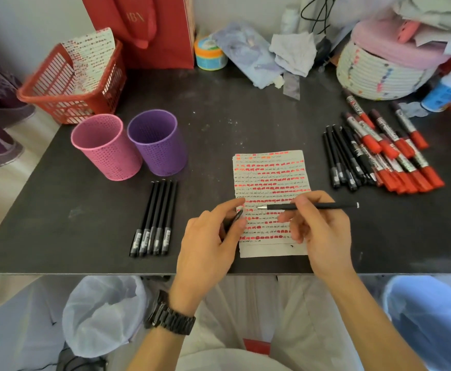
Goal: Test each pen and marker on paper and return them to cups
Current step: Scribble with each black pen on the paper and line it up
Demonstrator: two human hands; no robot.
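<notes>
Right hand pinches uncapped black pen over marked paper; left hand holds its cap. Pink cup, purple cup upright, side by side.

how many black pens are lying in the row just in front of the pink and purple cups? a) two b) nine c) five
c: five black pens lie side by side, capped, in front of the pink cup and the purple cup.

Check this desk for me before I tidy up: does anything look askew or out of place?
Only the red basket at the far left corner: it seems to lean outward over the table edge.
</notes>
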